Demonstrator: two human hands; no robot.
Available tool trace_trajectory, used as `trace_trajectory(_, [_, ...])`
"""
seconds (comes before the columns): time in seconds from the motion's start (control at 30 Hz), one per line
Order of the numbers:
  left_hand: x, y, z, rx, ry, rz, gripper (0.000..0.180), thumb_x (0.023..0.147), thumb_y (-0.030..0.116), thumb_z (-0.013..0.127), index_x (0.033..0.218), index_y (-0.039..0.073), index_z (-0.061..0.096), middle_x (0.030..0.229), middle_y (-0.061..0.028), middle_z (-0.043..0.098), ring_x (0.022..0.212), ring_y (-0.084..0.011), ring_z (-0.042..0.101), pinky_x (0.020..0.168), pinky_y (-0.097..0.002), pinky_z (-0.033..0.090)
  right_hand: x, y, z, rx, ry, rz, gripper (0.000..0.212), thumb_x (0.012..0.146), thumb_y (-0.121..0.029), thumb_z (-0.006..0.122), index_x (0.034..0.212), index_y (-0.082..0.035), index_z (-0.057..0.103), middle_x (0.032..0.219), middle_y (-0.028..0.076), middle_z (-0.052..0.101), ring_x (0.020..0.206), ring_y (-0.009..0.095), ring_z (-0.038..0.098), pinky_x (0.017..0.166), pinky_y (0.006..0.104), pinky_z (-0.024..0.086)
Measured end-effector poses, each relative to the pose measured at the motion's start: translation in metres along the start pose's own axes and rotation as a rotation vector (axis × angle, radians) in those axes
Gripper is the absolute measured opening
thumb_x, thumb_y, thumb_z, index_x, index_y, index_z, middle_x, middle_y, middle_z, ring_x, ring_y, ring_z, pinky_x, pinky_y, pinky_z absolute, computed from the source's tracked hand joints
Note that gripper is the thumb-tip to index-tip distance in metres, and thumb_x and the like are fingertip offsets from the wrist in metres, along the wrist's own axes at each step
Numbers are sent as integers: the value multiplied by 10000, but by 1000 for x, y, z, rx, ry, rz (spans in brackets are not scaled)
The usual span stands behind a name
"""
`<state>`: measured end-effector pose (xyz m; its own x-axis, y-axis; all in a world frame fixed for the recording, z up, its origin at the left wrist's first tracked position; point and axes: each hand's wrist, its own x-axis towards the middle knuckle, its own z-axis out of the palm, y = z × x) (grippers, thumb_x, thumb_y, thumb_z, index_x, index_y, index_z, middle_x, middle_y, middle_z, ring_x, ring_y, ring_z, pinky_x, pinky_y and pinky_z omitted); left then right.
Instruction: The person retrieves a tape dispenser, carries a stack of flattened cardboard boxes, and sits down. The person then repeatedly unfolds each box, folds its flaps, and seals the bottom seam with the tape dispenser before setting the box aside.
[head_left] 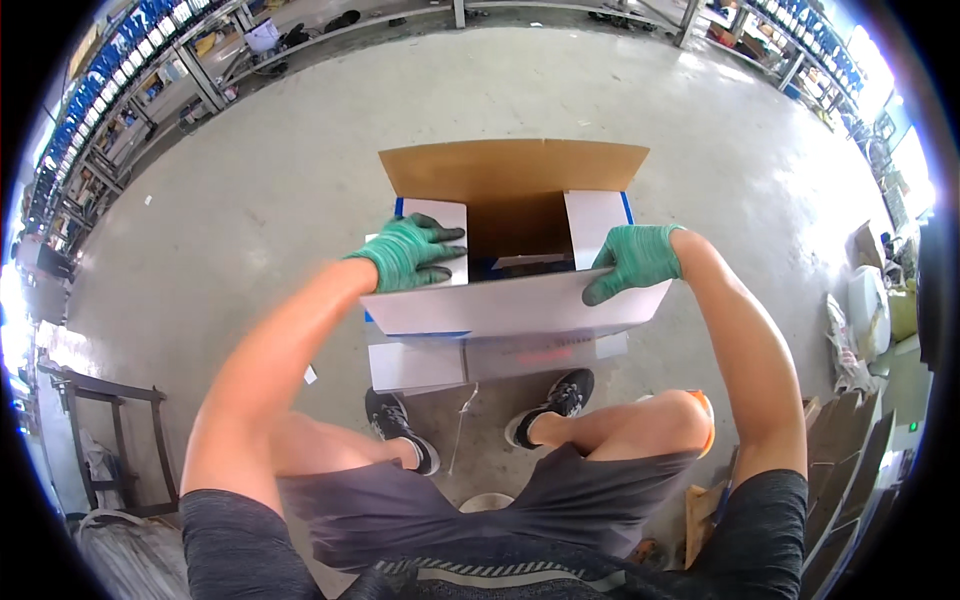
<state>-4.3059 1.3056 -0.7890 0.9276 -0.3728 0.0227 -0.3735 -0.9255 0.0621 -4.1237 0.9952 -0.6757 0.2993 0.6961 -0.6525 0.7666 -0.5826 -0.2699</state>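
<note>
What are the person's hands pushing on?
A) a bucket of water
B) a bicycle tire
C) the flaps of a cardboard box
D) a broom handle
C: the left hand and right hand, both in green gloves, press on the white flaps of the open cardboard box.

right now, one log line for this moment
left green-gloved hand | on left white flap | right green-gloved hand | on near flap | open brown cardboard box
</note>
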Motion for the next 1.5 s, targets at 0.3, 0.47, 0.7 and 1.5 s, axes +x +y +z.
trace_trajectory(0.3, [-35, 27, -13, -1238, 423, -686, 718, 919, 399, 649, 1452, 17, 356, 1477, -192, 377, 1397, -310, 332, 1142, -420, 306, 72, 28, 64, -308, 911, -14, 472, 840, -533, 632, 934, -73, 673, 1033, 136, 632, 1007, 320, 568, 914, 438, 443])
trace_trajectory(0.47, [-38, 65, 38, -613, 448, -759, 947, 840, 240, 757, 1543, 60, 148, 1580, -216, 169, 1469, -296, 194, 1187, -387, 221, 59, 39, 17, -321, 1559, -65, 307, 883, -314, 635, 1082, -81, 628, 1127, 118, 600, 1033, 344, 570, 907, 454, 455])
trace_trajectory(0.7, [-43, 65, 42, -892, 682, -758, 1253, 738, 89, 826, 1549, 194, -124, 1597, -191, 131, 1457, -275, 215, 1165, -372, 266, 47, 59, 39, 3, 1167, -111, 290, 905, -207, 614, 1183, -123, 620, 1126, 122, 619, 1004, 348, 590, 866, 424, 500])
trace_trajectory(1.5, [-83, 14, 45, -734, 678, -851, 262, 1037, 195, 448, 1281, 115, 496, 1341, -125, 424, 1203, -227, 458, 1067, -339, 350, 81, 32, 112, 998, 915, -92, 405, 986, -196, 573, 1384, -154, 511, 1555, 57, 269, 1146, 183, 545, 1034, 312, 417])
